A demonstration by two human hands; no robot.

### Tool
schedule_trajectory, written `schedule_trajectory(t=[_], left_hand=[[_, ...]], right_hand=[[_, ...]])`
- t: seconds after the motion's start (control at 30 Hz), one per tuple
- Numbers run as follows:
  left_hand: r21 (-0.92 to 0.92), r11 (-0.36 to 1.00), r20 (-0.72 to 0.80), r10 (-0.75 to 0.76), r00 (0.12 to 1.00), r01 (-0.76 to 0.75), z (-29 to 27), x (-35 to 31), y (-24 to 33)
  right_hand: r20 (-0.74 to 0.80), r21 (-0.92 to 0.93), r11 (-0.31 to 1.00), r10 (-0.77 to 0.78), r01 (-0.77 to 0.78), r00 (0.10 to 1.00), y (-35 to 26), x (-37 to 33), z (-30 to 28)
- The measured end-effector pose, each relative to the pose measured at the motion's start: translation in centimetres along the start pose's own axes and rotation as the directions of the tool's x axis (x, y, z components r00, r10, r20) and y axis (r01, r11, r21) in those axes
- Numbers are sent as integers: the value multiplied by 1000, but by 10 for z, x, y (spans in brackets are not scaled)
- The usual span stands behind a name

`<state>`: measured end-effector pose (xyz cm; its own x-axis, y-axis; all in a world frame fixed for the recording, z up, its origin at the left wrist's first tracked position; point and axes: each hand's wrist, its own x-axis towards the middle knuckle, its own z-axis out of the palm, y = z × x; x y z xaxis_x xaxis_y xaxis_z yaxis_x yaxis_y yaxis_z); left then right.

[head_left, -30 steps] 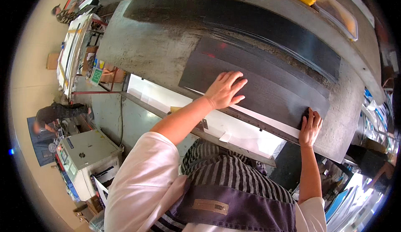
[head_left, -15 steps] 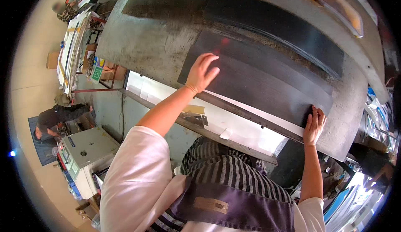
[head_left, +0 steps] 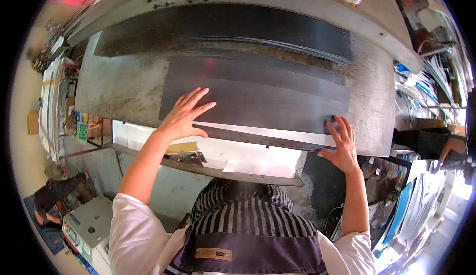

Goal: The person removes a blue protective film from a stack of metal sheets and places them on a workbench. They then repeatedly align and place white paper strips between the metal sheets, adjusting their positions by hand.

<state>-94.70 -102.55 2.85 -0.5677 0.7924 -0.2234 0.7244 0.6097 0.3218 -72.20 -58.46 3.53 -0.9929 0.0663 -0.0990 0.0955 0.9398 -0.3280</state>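
Note:
A dark grey flat sheet (head_left: 258,99) lies on the worn metal worktable (head_left: 124,84) in front of me, and a lighter seam crosses it toward its far side. My left hand (head_left: 182,119) is over the sheet's near left corner, fingers spread, with nothing in it. At the near right corner is my right hand (head_left: 343,146), thumb apart from the fingers and the fingertips at the sheet's edge. Whether it presses on the sheet I cannot tell. A white strip (head_left: 287,135) shows along the sheet's near edge, between the two hands.
Behind the sheet lies a stack of long dark sheets (head_left: 258,25). A thick metal beam (head_left: 277,2) runs past the table's far side. Under the near edge is a white-lined tray (head_left: 248,156). A grey machine cabinet (head_left: 91,225) and a bending person (head_left: 57,195) are at left.
The view has swung, so the table looks more level. My right hand's fingers have spread and its thumb has moved out from the sheet. My left hand is nearer the sheet's front edge.

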Motion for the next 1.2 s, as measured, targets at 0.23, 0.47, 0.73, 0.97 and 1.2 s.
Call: schedule_trajectory(t=[0.23, 0.47, 0.73, 0.97, 1.2], left_hand=[[-2, 997, -36, 73, 997, -73, -7, 24, -12], [25, 1000, -22, -15, 1000, 16, -19, 42, -4], [92, 996, -423, 39, 905, 0, -19, 169, 10], [199, 968, -418, -56, 907, 152, -8, 251, 8], [298, 953, -564, 223, 795, -56, -44, 237, 17]], right_hand=[[-18, 77, 995, 58, -57, 998, 14, 1, 4], [-128, 136, 990, 49, -32, 991, 41, 23, 2], [-407, 292, 937, 301, -190, 862, 102, 148, 5], [-415, 100, 853, 503, -512, 758, 88, 238, -2], [-362, 849, 520, 704, -97, 610, 91, 217, -30]])
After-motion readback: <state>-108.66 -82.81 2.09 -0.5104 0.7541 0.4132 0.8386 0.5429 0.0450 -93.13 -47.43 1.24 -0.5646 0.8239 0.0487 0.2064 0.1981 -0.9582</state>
